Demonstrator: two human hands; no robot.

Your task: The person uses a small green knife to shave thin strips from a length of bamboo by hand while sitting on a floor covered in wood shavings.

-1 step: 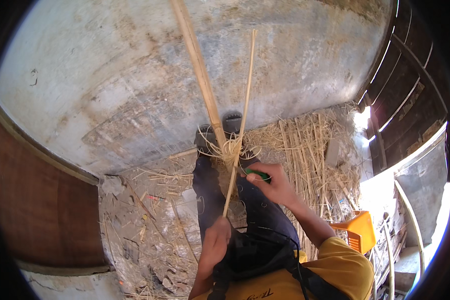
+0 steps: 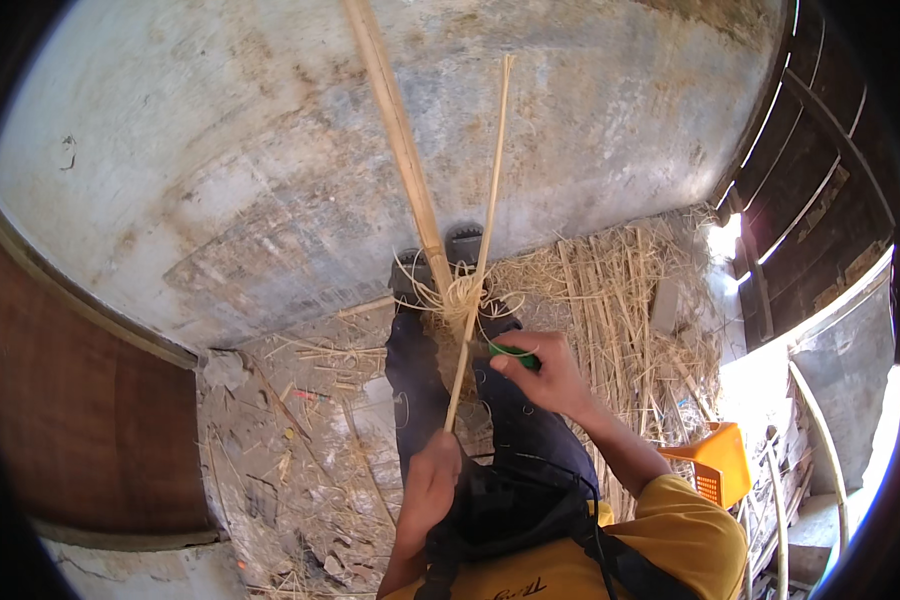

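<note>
My left hand [image 2: 433,476], low in the middle over my lap, is closed around the lower end of a thin bamboo strip [image 2: 493,190]. The strip slants up and away from me, its far end in front of the wall. My right hand [image 2: 548,370] is wrapped round a green-handled tool [image 2: 516,356] beside the strip; its working end is too small to make out. Curled pale shavings [image 2: 460,292] bunch where the strip crosses a thicker bamboo pole [image 2: 395,130]. That pole's lower end is between my legs, and its upper part leans toward the wall.
A stained grey wall [image 2: 270,150] rises in front of my shoes [image 2: 464,243]. Bamboo strips and straw [image 2: 615,310] cover the ground at right, near an orange plastic chair [image 2: 727,465]. A brown wooden panel [image 2: 90,400] stands at left, with debris [image 2: 310,480] beside it.
My right hand with the green-handled tool has shifted slightly right and toward me along the strip. The strip's far end has moved up a touch; my left hand keeps its place.
</note>
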